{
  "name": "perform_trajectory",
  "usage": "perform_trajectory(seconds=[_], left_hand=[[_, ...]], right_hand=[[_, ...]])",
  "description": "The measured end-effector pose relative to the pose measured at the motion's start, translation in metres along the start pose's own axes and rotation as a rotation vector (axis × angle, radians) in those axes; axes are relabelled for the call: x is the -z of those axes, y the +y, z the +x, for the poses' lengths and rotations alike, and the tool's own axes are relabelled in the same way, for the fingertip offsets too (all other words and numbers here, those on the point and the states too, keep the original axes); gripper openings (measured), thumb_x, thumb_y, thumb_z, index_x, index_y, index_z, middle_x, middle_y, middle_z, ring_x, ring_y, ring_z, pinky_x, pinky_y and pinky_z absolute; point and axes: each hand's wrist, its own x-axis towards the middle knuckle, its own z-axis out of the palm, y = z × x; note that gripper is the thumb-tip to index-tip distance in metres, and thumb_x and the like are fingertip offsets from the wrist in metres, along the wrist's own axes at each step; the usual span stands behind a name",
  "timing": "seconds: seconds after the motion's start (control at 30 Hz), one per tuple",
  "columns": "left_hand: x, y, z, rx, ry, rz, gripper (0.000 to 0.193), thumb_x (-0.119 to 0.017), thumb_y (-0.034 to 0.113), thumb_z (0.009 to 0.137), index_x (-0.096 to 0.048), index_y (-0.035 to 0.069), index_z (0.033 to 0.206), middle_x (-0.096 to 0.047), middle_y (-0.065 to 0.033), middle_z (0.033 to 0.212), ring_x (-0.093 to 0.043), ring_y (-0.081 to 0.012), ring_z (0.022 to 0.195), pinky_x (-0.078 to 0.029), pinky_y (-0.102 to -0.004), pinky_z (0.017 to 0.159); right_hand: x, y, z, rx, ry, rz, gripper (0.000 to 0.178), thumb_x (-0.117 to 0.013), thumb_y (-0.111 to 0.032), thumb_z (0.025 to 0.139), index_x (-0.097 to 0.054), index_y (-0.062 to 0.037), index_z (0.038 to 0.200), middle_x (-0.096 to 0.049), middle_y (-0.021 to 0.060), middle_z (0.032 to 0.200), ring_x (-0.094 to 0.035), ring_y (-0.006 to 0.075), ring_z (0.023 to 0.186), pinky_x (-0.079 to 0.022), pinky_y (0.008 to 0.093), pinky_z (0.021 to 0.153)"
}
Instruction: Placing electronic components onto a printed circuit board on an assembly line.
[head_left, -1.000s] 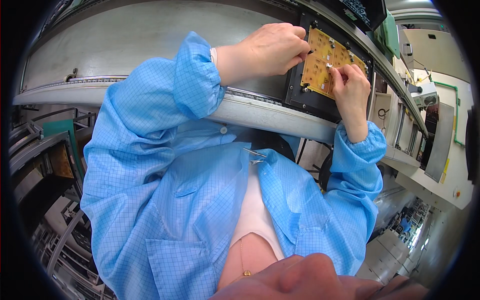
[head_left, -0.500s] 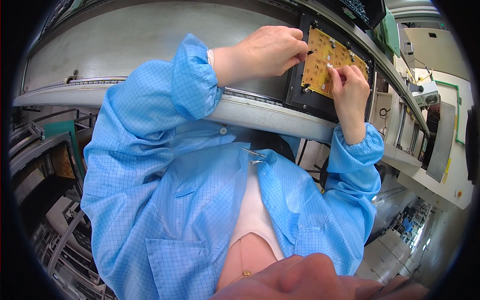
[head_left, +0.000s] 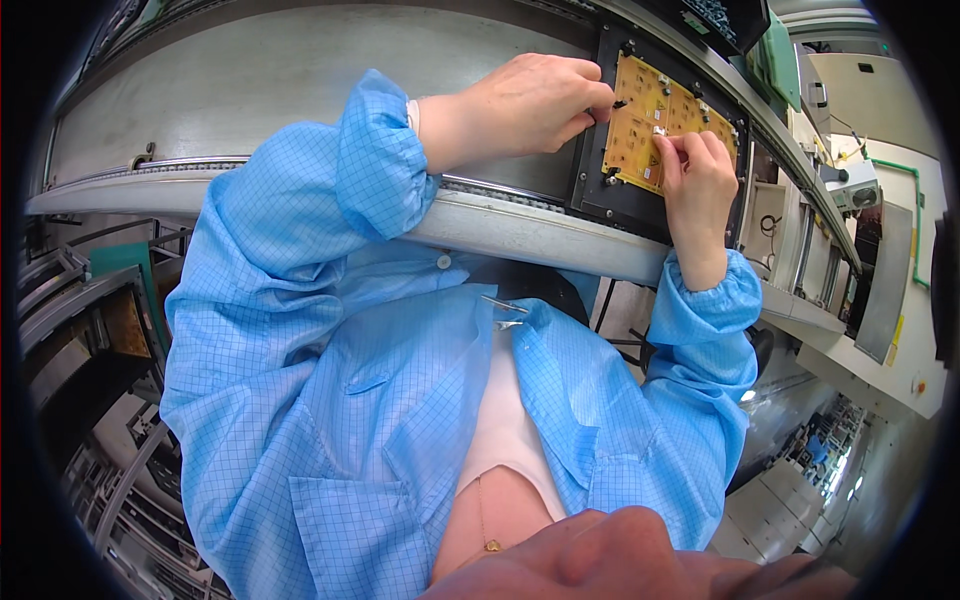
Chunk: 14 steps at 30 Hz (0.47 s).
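Note:
A yellow circuit board panel (head_left: 640, 150) lies in a black frame (head_left: 625, 218) at the upper right. At the panel's left edge, my left hand (head_left: 550, 105) is closed, with thumb and forefinger pinched at a small black clip (head_left: 620, 104); the fingers partly hide their grip. My right hand (head_left: 698, 178) reaches over the panel from its near side. Its thumb and forefinger pinch a small silvery clamp (head_left: 659, 131) near the panel's middle, and its other fingers are curled. That hand covers part of the panel's right half.
Similar metal clamps (head_left: 703, 108) stand along the panel's middle and far part. The frame rests on rails with a chain (head_left: 510, 200) along the near side. A grey metal plate (head_left: 300, 85) spreads to the left. Beyond the frame is a dark screen (head_left: 715, 22).
Both hands stay at the same places on the panel, with only slight finger movement. My left forearm and right sleeve have shifted a little to the left.

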Motion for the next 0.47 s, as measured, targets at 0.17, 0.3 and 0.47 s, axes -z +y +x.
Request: perform_trajectory(seconds=[0.17,0.3,0.47], left_hand=[[0.006,-0.002,-0.004,-0.105,-0.081,-0.074,0.015,-0.061,0.007,0.085,-0.068,0.008,0.098,-0.059,-0.0093,0.092,-0.063,-0.0296,0.087,-0.052,-0.0418,0.076],[0.010,-0.006,-0.008,-0.171,-0.092,0.022,0.017,-0.061,0.008,0.083,-0.067,0.012,0.099,-0.057,-0.0077,0.090,-0.063,-0.0284,0.085,-0.052,-0.0419,0.074],[0.019,-0.005,-0.007,-0.245,-0.148,0.164,0.021,-0.067,0.012,0.080,-0.066,0.016,0.101,-0.057,-0.0065,0.092,-0.064,-0.0283,0.087,-0.053,-0.0398,0.075]], right_hand=[[0.003,0.002,-0.004,-0.057,-0.046,0.120,0.018,-0.072,-0.017,0.088,-0.068,0.0002,0.082,-0.059,0.0107,0.072,-0.058,0.0238,0.059,-0.046,0.0344,0.056],[0.014,0.007,-0.005,-0.140,0.052,0.246,0.013,-0.070,-0.013,0.089,-0.070,-0.0009,0.086,-0.061,0.0112,0.075,-0.061,0.0241,0.064,-0.048,0.0327,0.059],[0.009,0.010,-0.012,0.040,-0.045,0.257,0.009,-0.068,-0.010,0.089,-0.069,-0.0015,0.092,-0.062,0.0116,0.083,-0.063,0.0242,0.073,-0.050,0.0333,0.065]])
